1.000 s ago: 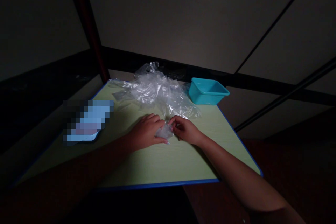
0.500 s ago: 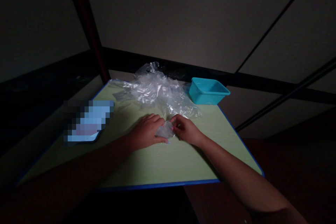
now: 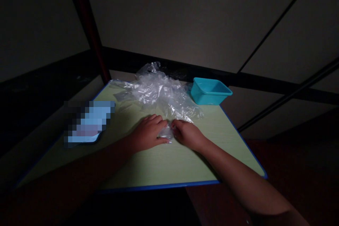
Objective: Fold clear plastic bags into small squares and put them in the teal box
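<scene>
A small folded piece of clear plastic, apparently a plastic bag point(image 3: 166, 133), lies on the table between my two hands. My left hand point(image 3: 148, 132) holds it down from the left, thumb at the near edge and fingers curled over the far edge. From the right, my right hand point(image 3: 189, 134) is closed on the bag's right end, its fingers bent inward. The fingertips of that hand are partly hidden. Just beyond the hands lies a loose heap of crumpled clear plastic bags point(image 3: 156, 90).
A turquoise plastic basket point(image 3: 210, 95) stands at the table's far right corner. On the left lies a phone-like device with a lit, pixelated screen point(image 3: 91, 122). The pale green table point(image 3: 159, 166) has a blue edge, and a panelled wall point(image 3: 169, 17) rises behind it.
My right hand has curled its fingers more tightly and turned inward over the bag's right end. Less of the bag shows now. My left hand has hardly moved.
</scene>
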The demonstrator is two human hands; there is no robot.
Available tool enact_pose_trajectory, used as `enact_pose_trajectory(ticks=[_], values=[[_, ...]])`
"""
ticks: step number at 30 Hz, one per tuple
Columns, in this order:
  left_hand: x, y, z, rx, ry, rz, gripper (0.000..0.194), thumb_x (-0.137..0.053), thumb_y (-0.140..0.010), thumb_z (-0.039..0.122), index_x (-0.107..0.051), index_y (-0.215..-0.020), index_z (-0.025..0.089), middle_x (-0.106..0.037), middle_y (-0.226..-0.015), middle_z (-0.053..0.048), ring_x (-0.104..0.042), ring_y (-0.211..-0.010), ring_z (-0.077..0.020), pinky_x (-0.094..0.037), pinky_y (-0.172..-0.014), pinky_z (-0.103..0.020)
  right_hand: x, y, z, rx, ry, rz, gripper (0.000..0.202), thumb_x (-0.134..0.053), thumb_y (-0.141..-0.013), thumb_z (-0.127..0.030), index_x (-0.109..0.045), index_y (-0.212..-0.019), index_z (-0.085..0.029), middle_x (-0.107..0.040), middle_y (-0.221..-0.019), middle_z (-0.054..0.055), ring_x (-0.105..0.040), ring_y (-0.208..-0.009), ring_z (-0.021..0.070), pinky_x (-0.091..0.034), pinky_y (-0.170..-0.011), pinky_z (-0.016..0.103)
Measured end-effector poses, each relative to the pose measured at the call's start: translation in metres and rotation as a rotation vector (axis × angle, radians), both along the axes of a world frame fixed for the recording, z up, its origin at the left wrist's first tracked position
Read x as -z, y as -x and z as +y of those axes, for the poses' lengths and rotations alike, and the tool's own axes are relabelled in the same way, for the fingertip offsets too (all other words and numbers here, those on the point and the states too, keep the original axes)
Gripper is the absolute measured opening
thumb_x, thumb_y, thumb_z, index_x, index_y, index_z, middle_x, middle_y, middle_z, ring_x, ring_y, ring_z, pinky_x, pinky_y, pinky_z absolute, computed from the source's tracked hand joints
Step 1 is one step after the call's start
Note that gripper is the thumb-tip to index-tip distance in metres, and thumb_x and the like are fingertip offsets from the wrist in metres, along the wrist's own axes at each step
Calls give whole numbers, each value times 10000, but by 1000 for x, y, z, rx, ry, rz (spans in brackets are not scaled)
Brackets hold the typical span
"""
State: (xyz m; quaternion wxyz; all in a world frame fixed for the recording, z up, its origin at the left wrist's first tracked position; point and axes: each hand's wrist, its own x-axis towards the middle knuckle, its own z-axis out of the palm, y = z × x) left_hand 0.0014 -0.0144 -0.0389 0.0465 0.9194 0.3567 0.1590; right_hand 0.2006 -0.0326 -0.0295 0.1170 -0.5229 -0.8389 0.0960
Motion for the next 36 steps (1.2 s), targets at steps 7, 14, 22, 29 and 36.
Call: enact_pose_trajectory(ticks=[7, 14, 22, 29, 36], values=[[0, 0, 0, 4, 23, -10, 449, -655, -740, 531, -580, -1023, 191, -563, -1000, -75, -489, -975, -264, -377, -822, -364, -10, -3, -9, 68, 3, -196, 230, -447, -878, -208, -556, -1079, -183, -636, -953, 106, -588, -697, 185, -349, -584, 265], [0, -1, 0, 8, -5, 6, 434, -648, -741, 548, -570, -973, 190, -566, -976, -64, -500, -951, -257, -377, -801, -352, -21, -7, -15, -173, 98, 466, 144, -446, -900, -200, -574, -962, -177, -604, -861, 57, -560, -799, 168, -436, -741, 290], [1, -1, 1, 14, -15, 23, 474, -643, -730, 585, -569, -987, 193, -565, -967, -61, -501, -939, -255, -373, -787, -347, 4, -3, -3, -181, 619, 952, 315, -537, -866, -497, -537, -947, -192, -543, -763, -6, -559, -693, 126, -466, -700, 288], [-1, 0, 0, 4, -2, 29, 490, -670, -715, 568, -576, -1014, 192, -568, -979, -68, -496, -966, -264, -379, -807, -352, 13, -9, 11, 82, 605, 978, 337, -532, -859, -512, -546, -867, -175, -529, -592, -26, -523, -537, 115, -414, -552, 244], [-1, 0, 0, 15, 14, -38, 459, -696, -713, 513, -577, -1011, 184, -569, -977, -74, -507, -957, -266, -402, -807, -365, 11, -11, 11, 104, 491, 981, 331, -525, -835, -511, -527, -856, -181, -494, -595, -46, -493, -496, 112, -417, -507, 251]])
